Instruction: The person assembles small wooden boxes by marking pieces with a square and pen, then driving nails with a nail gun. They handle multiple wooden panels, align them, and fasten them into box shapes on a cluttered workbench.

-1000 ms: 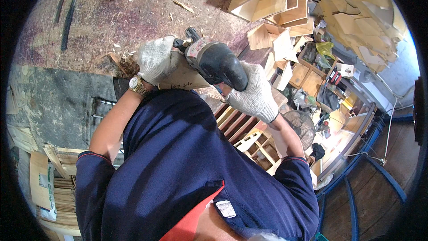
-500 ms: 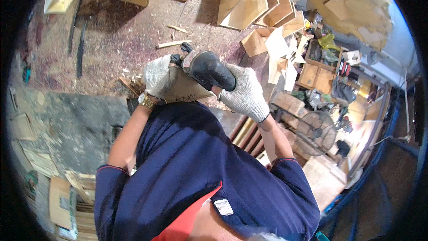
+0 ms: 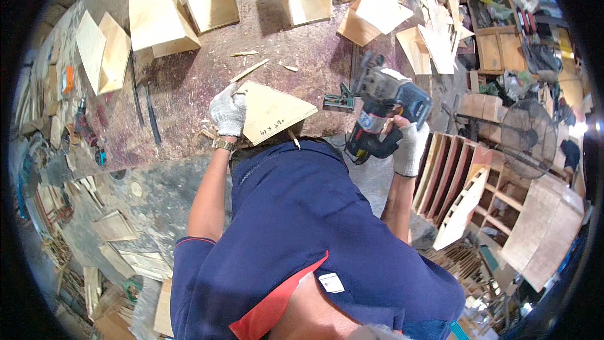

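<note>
left hand (image 3: 227, 111) fingers gripping pale plywood panel (image 3: 274, 112) | right hand (image 3: 410, 147) fingers clasping power tool (image 3: 385, 110)

Head camera looks steeply down (fisheye, close) over the workbench (image 3: 189, 82)

Two gloved hands are in view, the left hand (image 3: 228, 111) and the right hand (image 3: 410, 146). One flat plywood panel (image 3: 272, 112) and one cordless power tool (image 3: 384, 108) show between them. One standing fan (image 3: 525, 140) sits at the right.
</note>
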### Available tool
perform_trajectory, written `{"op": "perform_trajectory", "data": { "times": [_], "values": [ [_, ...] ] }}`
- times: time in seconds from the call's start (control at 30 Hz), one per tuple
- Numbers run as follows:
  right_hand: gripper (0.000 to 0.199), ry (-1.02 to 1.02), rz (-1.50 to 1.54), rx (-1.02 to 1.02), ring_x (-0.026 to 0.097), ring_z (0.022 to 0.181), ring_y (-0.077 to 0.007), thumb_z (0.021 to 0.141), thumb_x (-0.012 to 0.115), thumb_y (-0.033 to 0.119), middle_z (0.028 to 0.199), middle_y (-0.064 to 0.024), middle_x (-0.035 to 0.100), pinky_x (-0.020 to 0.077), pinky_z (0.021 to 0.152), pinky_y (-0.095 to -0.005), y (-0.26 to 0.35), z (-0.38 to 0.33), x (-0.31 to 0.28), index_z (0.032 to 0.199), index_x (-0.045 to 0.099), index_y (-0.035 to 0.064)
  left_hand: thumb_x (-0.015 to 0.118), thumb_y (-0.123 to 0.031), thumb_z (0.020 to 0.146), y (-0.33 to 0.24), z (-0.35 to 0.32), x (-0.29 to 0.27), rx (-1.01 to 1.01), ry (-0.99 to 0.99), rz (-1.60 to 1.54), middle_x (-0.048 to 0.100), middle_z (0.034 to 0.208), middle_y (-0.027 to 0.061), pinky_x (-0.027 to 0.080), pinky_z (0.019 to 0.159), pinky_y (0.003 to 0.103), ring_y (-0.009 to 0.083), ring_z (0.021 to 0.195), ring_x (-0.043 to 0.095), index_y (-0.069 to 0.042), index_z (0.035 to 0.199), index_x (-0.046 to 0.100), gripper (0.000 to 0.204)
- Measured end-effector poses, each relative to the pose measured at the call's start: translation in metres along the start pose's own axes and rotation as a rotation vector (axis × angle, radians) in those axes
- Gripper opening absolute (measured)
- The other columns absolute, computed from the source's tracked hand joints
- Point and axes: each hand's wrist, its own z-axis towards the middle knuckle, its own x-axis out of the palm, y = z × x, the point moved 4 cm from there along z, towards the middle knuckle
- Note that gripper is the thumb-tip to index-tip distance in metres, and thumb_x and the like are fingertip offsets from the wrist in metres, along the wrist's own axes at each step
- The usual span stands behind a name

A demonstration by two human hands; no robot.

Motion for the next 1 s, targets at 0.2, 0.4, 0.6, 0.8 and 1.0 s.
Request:
{"op": "perform_trajectory", "data": {
  "times": [0.2, 0.4, 0.6, 0.8, 1.0],
  "values": [
    [0.024, -0.114, 0.551, 0.145, 0.064, 0.066, -0.0228, 0.086, 0.069, 0.011, 0.086, -0.0136, 0.069, 0.0538, 0.061, -0.0308, -0.096, 0.029, -0.095, 0.104, 0.063, -0.0036, 0.062, -0.021, 0.086, 0.017, -0.002, 0.005, 0.069, -0.062, 0.061, 0.074, 0.091, 0.0189, 0.055, 0.08, 0.048, 0.038, 0.084, 0.07, -0.01, 0.105, 0.078, 0.028],
    [0.027, 0.046, 0.939, 0.191, 0.059, 0.079, -0.022, 0.09, 0.066, 0.019, 0.105, -0.011, 0.066, 0.0514, 0.076, -0.0375, -0.178, 0.06, -0.16, 0.111, 0.061, 0.0033, 0.062, -0.022, 0.087, 0.022, 0.004, 0.006, -0.016, 0.028, 0.147, 0.076, 0.102, 0.0156, 0.056, 0.085, 0.045, 0.0347, 0.093, 0.073, -0.012, 0.108, 0.079, 0.029],
    [0.034, 0.054, 1.254, 0.147, 0.06, 0.082, -0.0236, 0.09, 0.064, 0.029, 0.107, -0.0111, 0.068, 0.0515, 0.081, -0.0419, -0.266, 0.112, -0.155, 0.114, 0.059, 0.0048, 0.063, -0.025, 0.087, 0.015, 0.005, -0.002, 0.0, 0.013, 0.188, 0.077, 0.104, 0.0141, 0.056, 0.087, 0.043, 0.0344, 0.096, 0.073, -0.012, 0.107, 0.08, 0.029],
    [0.036, -0.35, 0.822, 0.454, 0.064, 0.087, -0.0255, 0.092, 0.069, 0.038, 0.101, -0.0102, 0.068, 0.0549, 0.086, -0.0433, -0.272, 0.101, -0.122, 0.115, 0.063, 0.0114, 0.061, -0.024, 0.089, 0.015, 0.006, -0.001, -0.036, 0.01, 0.219, 0.077, 0.102, 0.0121, 0.056, 0.088, 0.044, 0.033, 0.095, 0.073, -0.015, 0.103, 0.08, 0.025],
    [0.035, 0.436, -0.013, 0.754, 0.059, 0.061, -0.0114, 0.097, 0.071, 0.039, 0.08, -0.0054, 0.068, 0.046, 0.05, -0.0276, -0.217, -0.032, -0.016, 0.098, 0.068, 0.0044, 0.061, -0.026, 0.088, 0.016, 0.007, 0.005, 0.03, -0.062, 0.187, 0.076, 0.099, 0.0145, 0.056, 0.086, 0.046, 0.0364, 0.092, 0.072, -0.013, 0.103, 0.08, 0.027]
  ]
}}
